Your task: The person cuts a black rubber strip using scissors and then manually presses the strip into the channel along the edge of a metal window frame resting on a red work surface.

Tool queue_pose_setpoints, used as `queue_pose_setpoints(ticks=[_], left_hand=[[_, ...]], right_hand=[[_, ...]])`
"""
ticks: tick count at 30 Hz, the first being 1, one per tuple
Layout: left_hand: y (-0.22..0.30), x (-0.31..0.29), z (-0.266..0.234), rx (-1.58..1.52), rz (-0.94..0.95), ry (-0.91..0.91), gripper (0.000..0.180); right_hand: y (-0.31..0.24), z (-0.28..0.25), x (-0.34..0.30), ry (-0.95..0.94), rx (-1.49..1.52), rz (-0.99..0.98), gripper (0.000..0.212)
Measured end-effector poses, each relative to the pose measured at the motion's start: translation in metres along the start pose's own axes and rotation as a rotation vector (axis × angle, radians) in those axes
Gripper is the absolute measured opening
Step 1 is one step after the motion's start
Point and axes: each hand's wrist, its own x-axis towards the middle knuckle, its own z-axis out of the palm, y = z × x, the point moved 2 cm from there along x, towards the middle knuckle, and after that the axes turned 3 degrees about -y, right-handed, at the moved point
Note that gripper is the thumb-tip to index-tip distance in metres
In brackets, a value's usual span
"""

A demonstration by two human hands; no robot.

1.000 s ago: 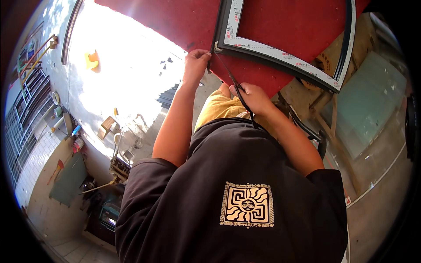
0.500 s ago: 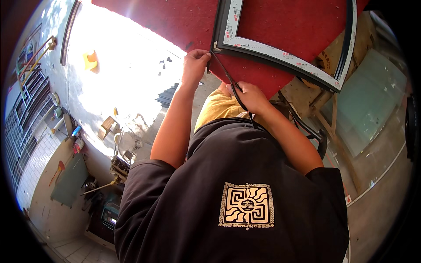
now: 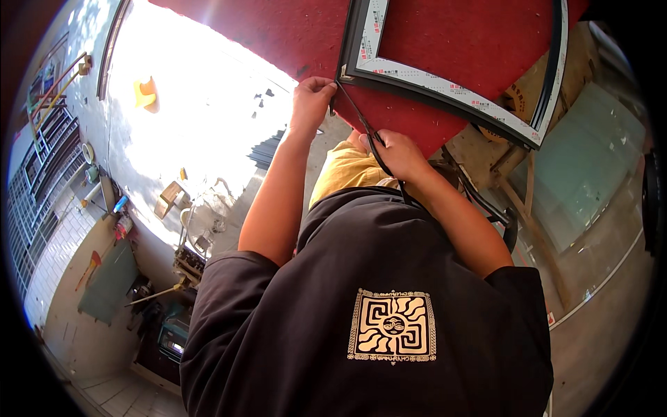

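Two bare hands work in front of me, and I watch them from far off through the head camera. The left hand (image 3: 313,104) is pinched narrow, thumb against finger, on a thin dark strip (image 3: 356,108). A short end of it hangs just below those fingertips. The right hand (image 3: 397,154), nearer the body, is curled around the same dark length, which runs on past it toward the shirt (image 3: 313,292). The strip slants between the hands, and I can't tell whether the right palm hides a tool as well.

Just beside the left fingertips, to their right, is the near corner of a black frame (image 3: 424,79) with white film on it. It lies on a red table (image 3: 278,35), beyond both hands.

I see a few ways this could go wrong. A hard pull from the right hand could stretch the strip or drag it from that small pinch. The loose length by the shirt could snag. The frame's other near corner, right of the right hand, sticks out past the tabletop, so a bump there could shift it; what supports that corner is unclear to me.
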Motion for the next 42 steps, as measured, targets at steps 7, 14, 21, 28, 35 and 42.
queue_pose_setpoints(ticks=[7,14,21,28,35,42], left_hand=[[0.007,-0.004,0.001,0.047,0.022,0.004,0.021],[0.007,-0.003,0.0,0.057,0.018,-0.005,0.021],[0.004,-0.002,0.001,0.056,0.011,0.02,0.022],[0.002,0.0,0.001,0.078,0.021,0.033,0.022],[0.001,0.001,0.001,0.071,0.013,0.042,0.023],[0.004,-0.003,0.001,0.074,0.004,0.024,0.026]], right_hand=[[-0.003,0.005,0.0,0.021,-0.075,0.013,0.076],[-0.004,0.007,0.0,0.005,-0.114,0.035,0.076],[-0.008,0.006,-0.002,0.018,-0.174,0.043,0.076],[-0.004,0.011,-0.001,0.039,-0.151,0.044,0.079],[-0.007,0.012,-0.004,0.012,-0.141,0.063,0.078],[-0.004,0.016,-0.002,0.029,-0.129,0.052,0.078]])
